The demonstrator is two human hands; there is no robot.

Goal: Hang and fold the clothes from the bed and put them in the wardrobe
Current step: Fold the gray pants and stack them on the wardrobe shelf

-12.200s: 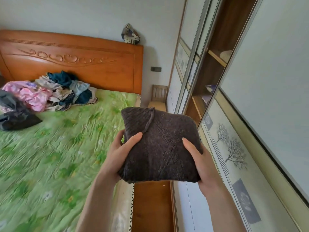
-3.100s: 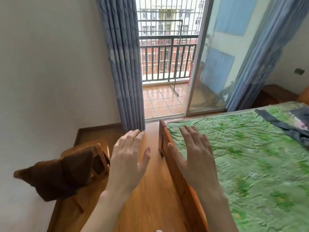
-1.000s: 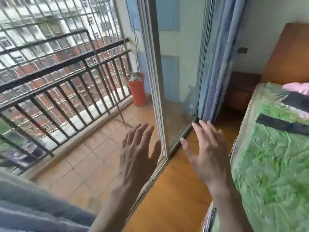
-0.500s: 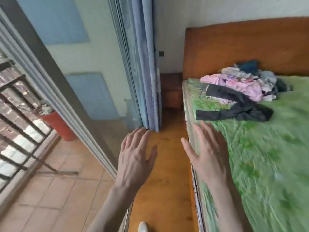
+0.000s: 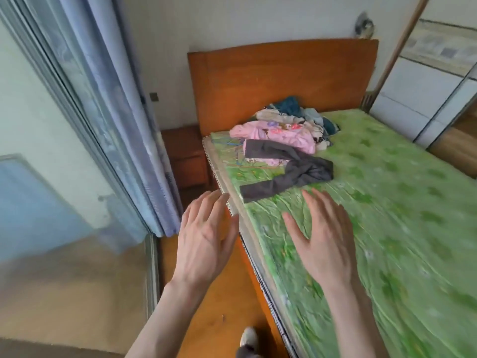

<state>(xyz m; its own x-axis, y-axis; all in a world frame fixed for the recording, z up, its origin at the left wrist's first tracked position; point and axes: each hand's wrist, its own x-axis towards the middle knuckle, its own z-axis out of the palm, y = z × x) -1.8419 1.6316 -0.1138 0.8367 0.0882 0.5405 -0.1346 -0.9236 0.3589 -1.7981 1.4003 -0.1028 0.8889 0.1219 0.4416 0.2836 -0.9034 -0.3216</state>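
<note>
Green bed [image 5: 402, 192] now fills the view, clothes pile [image 5: 286, 133] closer than before; left hand [image 5: 204, 241] and right hand [image 5: 325, 244] hover spread, holding nothing.

bed [image 5: 387, 228] | green cover | clothes pile [image 5: 286, 130] near headboard [image 5: 281, 78]

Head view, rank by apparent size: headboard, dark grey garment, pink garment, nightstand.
1. Headboard, clearly largest.
2. Dark grey garment and pink garment: similar spread, and the grey one overlaps the pink, so no ranking.
3. Nightstand, smallest as seen; the curtain hides part of it.
</note>
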